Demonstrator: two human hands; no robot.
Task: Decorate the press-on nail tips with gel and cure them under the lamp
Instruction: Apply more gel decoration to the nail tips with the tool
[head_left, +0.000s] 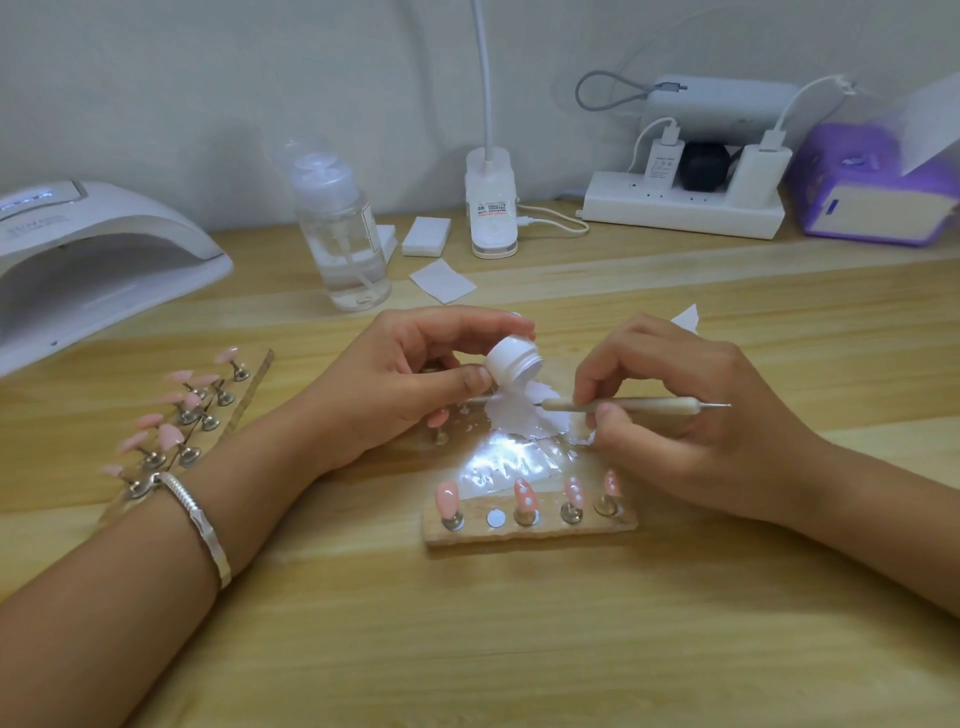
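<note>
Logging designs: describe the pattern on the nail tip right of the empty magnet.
Nail tip: pink, white dots; head view.

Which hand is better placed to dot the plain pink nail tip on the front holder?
Right: the right hand pinches the dotting tool, its point by the white gel, while the left hand grips the tilted white jar.

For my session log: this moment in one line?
left hand grips tilted gel pot | right hand pinches dotting tool, tip near pot | front holder: three dotted tips, one plain tip
</note>
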